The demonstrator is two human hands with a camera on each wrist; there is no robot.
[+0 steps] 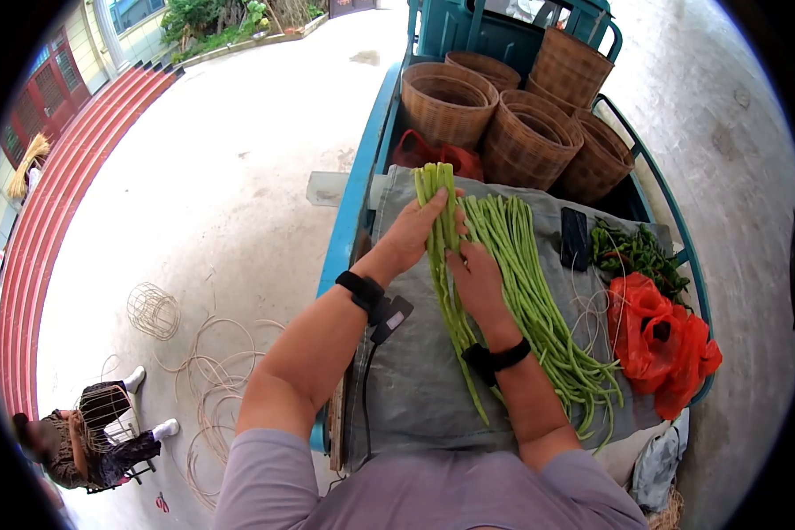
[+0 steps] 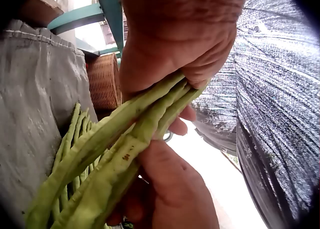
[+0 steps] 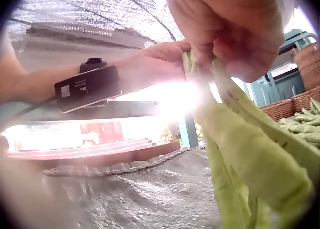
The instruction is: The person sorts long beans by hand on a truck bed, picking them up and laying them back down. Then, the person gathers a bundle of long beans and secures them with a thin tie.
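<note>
A small bunch of green long beans (image 1: 442, 265) is up over the grey sheet (image 1: 397, 380), its ends trailing toward the wearer. My left hand (image 1: 406, 234) grips the bunch near its far end, thumb across the top. Just below, my right hand (image 1: 483, 284) pinches the same beans. The left wrist view shows the beans (image 2: 142, 124) running between both hands, and a brown-spotted patch on one pod. Close up in the right wrist view, the right fingers (image 3: 235, 38) hold the pods. A larger pile of long beans (image 1: 526, 265) lies alongside to the right.
Beyond the sheet stand several woven baskets (image 1: 450, 106) in the blue cart. To the right lie a phone (image 1: 574, 237), green peppers (image 1: 636, 252), thin pale string and a red plastic bag (image 1: 649, 327). The cart's blue side rail (image 1: 349, 221) runs left; a seated person is beyond it.
</note>
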